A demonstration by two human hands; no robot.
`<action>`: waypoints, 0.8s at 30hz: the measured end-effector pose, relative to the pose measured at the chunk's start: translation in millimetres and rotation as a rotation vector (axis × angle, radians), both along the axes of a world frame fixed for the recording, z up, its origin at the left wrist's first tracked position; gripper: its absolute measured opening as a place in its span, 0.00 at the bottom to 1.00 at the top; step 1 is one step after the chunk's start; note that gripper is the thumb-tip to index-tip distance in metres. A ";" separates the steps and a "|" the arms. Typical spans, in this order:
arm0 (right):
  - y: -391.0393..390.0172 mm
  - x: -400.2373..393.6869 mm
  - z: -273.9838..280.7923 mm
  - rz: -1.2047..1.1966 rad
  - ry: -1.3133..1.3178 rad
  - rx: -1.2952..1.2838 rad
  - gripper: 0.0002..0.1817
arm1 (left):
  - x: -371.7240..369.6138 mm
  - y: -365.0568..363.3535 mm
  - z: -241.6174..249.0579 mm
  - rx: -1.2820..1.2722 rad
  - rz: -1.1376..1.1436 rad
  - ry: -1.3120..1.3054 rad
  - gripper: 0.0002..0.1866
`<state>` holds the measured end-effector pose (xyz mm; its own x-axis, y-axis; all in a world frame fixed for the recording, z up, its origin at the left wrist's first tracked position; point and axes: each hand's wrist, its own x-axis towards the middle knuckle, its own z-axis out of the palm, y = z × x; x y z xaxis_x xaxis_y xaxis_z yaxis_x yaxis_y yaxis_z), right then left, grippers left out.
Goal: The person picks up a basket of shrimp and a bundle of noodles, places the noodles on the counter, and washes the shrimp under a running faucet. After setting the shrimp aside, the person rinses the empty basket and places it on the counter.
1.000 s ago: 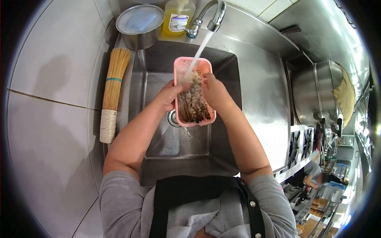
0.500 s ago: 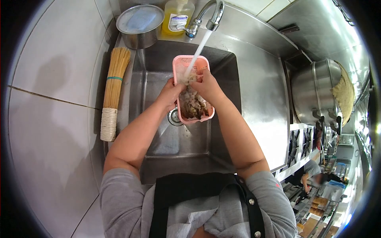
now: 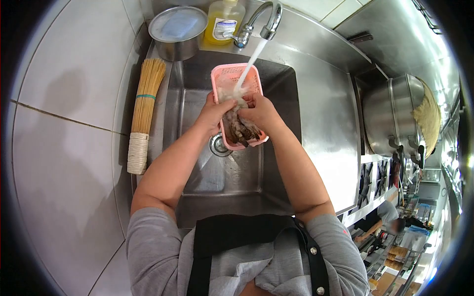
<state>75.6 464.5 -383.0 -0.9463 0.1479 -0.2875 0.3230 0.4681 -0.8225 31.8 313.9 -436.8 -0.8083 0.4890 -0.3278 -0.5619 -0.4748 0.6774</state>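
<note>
With left hand (image 3: 215, 116), clasping the near side of a pink basket (image 3: 229, 73), thumb reaching inside over the shrimp (image 3: 238, 129). With right hand (image 3: 260, 114), dipping curled fingers into the same basket among the shrimp; cannot tell whether gripping any.

Across to the right, past the metal counter (image 3: 328, 108), a large steel pot (image 3: 402, 116). Below the hands, a steel sink (image 3: 210, 177). At its left edge, a bundled bamboo brush (image 3: 148, 98) with a pale wrapped end. Behind, a round metal container (image 3: 178, 29), then a bottle of yellow liquid (image 3: 221, 27), then a curved faucet (image 3: 269, 32), sending water (image 3: 251, 64) down into the basket. Beside the basket's lower part, a round drain (image 3: 219, 148).
</note>
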 end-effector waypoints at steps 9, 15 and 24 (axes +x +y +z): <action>-3.2 5.3 7.2 0.141 -0.004 -0.131 0.19 | -1.4 0.9 -1.6 -0.012 -0.185 0.111 0.35; -8.8 6.6 12.3 0.068 0.022 -0.056 0.21 | -1.5 -0.4 -3.3 0.034 -0.179 0.112 0.35; -1.1 8.4 7.5 -0.093 0.005 -0.259 0.22 | 0.1 -2.1 9.0 -0.058 -0.157 -0.006 0.34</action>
